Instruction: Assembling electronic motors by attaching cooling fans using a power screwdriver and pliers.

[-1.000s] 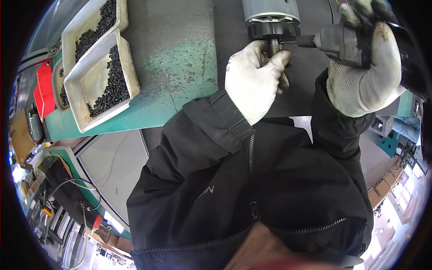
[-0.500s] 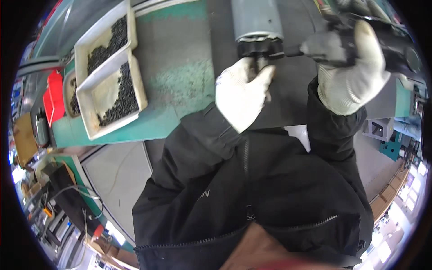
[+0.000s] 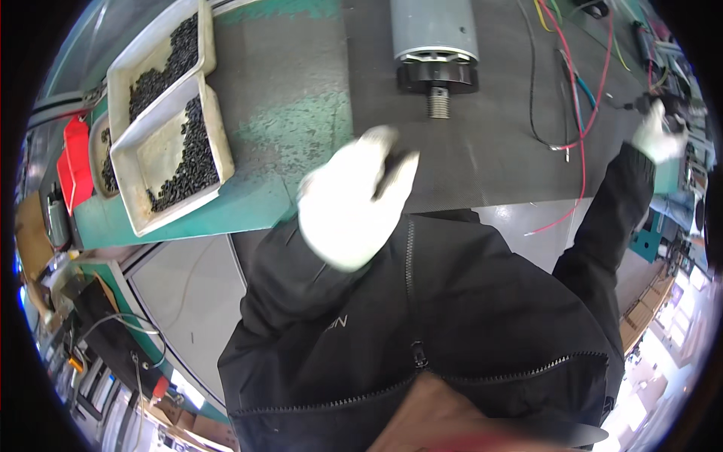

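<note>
A grey cylindrical motor (image 3: 434,30) lies on the dark mat at the top middle. Its black end cap (image 3: 422,77) and bare threaded shaft (image 3: 439,104) point toward me. My left hand (image 3: 354,200), in a white glove and smeared by motion, is below and left of the shaft, touching nothing. Its thumb and forefinger are apart, and I see nothing held between them. At the far right edge, my right hand (image 3: 659,138), also gloved, grips a black power drill (image 3: 670,109), with its bit pointing left; part of the drill is hidden by the hand.
At the left, two white trays (image 3: 218,147) contain small black parts, beside a smaller tray (image 3: 100,169) and a red bin (image 3: 74,162). Red, black and other loose wires (image 3: 581,151) spread over the dark mat (image 3: 497,151) right of the motor; one red wire hangs past the front edge.
My left hand has let go of the motor's shaft end and moved left and nearer to me. My right hand has carried the drill away from the motor to the far right, uncovering the wires.
</note>
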`<state>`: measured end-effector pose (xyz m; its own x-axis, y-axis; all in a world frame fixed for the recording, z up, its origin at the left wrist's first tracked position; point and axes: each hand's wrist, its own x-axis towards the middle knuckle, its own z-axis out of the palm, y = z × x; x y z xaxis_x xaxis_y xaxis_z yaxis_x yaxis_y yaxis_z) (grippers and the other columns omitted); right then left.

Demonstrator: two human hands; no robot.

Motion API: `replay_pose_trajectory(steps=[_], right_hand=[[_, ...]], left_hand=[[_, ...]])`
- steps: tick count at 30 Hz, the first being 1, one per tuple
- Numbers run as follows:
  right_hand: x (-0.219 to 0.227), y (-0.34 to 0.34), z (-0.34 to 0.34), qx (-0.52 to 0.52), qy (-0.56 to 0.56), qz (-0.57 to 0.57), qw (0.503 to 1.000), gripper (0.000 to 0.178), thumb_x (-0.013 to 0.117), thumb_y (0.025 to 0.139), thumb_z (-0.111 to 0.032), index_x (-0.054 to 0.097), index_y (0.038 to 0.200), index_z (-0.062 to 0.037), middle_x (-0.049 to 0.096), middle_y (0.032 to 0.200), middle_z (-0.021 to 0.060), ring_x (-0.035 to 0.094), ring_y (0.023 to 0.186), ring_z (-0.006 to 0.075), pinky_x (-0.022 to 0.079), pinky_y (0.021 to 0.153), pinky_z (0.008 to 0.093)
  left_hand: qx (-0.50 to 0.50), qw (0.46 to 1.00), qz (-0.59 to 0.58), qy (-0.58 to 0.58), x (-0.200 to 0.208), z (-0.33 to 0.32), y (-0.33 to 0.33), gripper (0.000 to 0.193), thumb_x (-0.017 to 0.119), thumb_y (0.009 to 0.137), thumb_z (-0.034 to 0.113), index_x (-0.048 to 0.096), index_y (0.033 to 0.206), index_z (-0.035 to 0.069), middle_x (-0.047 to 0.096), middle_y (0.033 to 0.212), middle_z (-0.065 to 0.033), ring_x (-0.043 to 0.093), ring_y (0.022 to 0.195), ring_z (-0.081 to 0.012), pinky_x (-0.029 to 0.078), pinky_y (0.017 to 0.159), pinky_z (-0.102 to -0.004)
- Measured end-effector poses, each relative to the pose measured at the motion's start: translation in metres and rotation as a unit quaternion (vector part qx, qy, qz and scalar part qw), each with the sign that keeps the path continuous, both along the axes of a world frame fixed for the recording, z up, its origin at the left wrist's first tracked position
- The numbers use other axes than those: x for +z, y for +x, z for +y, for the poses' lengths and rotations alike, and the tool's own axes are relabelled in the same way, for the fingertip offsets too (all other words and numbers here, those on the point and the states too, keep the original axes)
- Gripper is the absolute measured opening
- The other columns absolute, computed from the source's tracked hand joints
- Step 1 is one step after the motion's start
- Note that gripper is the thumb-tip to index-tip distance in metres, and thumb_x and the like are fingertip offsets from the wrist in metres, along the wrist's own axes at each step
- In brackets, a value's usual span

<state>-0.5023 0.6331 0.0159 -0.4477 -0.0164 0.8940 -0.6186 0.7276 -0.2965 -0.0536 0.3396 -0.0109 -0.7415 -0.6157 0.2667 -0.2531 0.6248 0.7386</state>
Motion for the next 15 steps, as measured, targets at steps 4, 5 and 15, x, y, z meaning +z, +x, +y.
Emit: replay_pose_trajectory(steps=[4, 5, 15], right_hand=[[-0.026, 0.100, -0.076, 0.180, 0.292, -0.093, 0.935, 0.044, 0.064, 0.089, -0.021, 0.054, 0.130, -0.0068, 0.059, 0.122, 0.0166, 0.053, 0.116, 0.0335, 0.041, 0.100, 0.0402], [-0.035, 0.101, -0.074, 0.161, 0.378, -0.169, 0.896, 0.042, 0.058, 0.094, -0.024, 0.052, 0.132, -0.0081, 0.055, 0.128, 0.0192, 0.051, 0.120, 0.0351, 0.040, 0.102, 0.0400], [-0.073, 0.011, -0.018, 0.251, 0.363, -0.214, 0.872, 0.044, 0.046, 0.100, -0.028, 0.048, 0.133, 0.0022, 0.054, 0.130, 0.0201, 0.048, 0.124, 0.0341, 0.037, 0.104, 0.0379]], left_hand=[[0.087, 0.992, -0.081, 0.034, 0.026, -0.008, 0.060, 0.018, 0.072, 0.081, 0.005, 0.068, 0.097, -0.001, 0.068, 0.076, -0.0078, 0.056, 0.058, -0.0059, 0.048, 0.058, -0.0209], [0.098, 0.991, -0.096, 0.004, 0.032, -0.016, 0.069, 0.018, 0.072, 0.081, 0.005, 0.068, 0.097, -0.001, 0.068, 0.076, -0.0081, 0.057, 0.059, -0.0061, 0.048, 0.058, -0.0208], [0.323, 0.840, -0.365, -0.239, 0.062, -0.250, 0.194, 0.023, 0.059, 0.085, 0.028, 0.068, 0.093, 0.008, 0.068, 0.090, -0.0180, 0.065, 0.089, -0.0354, 0.051, 0.079, -0.0428]])
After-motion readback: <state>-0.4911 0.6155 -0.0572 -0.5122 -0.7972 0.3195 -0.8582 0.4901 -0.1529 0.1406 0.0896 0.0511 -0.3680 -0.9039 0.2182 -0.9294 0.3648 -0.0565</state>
